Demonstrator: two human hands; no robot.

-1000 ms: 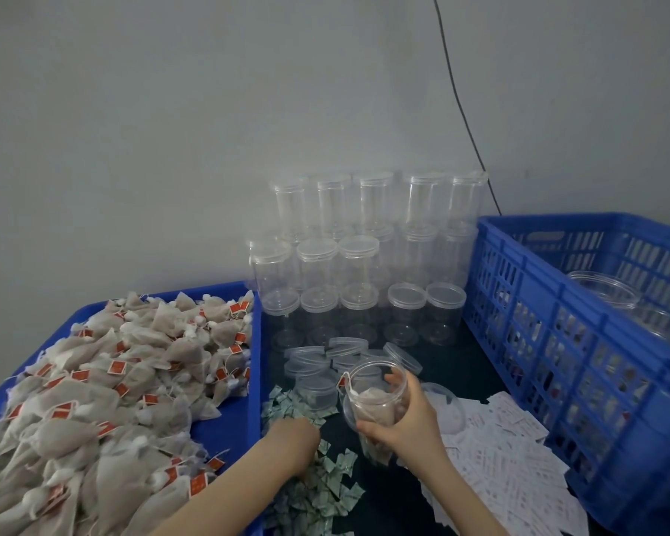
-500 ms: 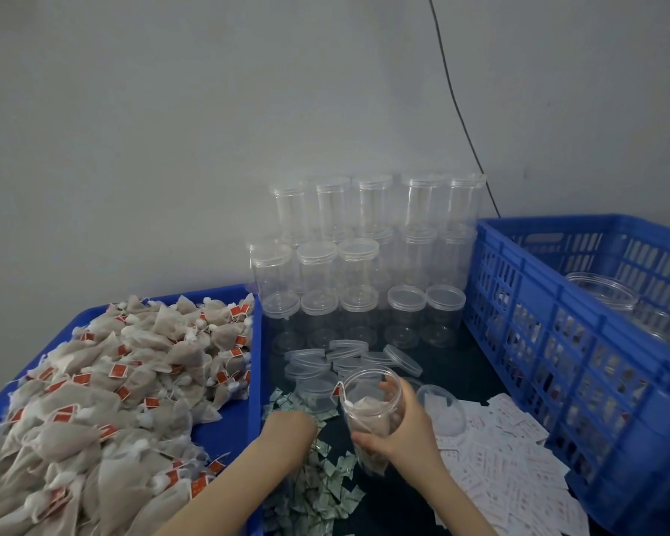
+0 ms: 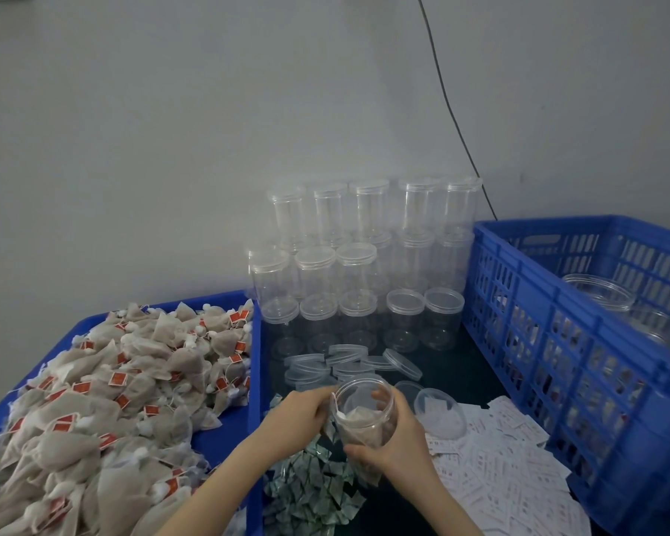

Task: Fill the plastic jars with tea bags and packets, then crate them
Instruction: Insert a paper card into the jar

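1. Right hand (image 3: 399,439), lower centre of the frame: wrapped around the side of an open clear jar (image 3: 364,415), fingers on the far side visible through the plastic, thumb at the lower near side. Jar held tilted, mouth toward upper left, lifted off the dark table (image 3: 453,365).
2. Left hand (image 3: 300,417), just left of the jar: fingertips at the jar's rim, bunched together. Whether anything is pinched between them cannot be told.
3. Inside the jar: several beige tea bags (image 3: 358,425), filling the lower part.
4. Below the hands, bottom centre: heap of small green-and-white packets (image 3: 314,485) on the table.
5. Lower right: spread of white paper sachets (image 3: 499,470) with red print, lying flat; one open, lidless jar (image 3: 439,415) on its side at their upper left edge, just right of the held jar.
6. Directly above the hands: loose clear lids (image 3: 345,365) in a small pile.
7. Centre of the frame: stacked empty jars (image 3: 360,265) with lids on, in tiers against the grey wall (image 3: 209,129).
8. Left side: blue tray (image 3: 254,381) piled with tagged tea bags (image 3: 105,400), red tags showing.
9. Right side: blue slatted crate (image 3: 557,342) containing clear jars (image 3: 600,294), tops visible above its wall.
10. Upper right: dark cable (image 3: 447,106) running down the wall behind the crate.
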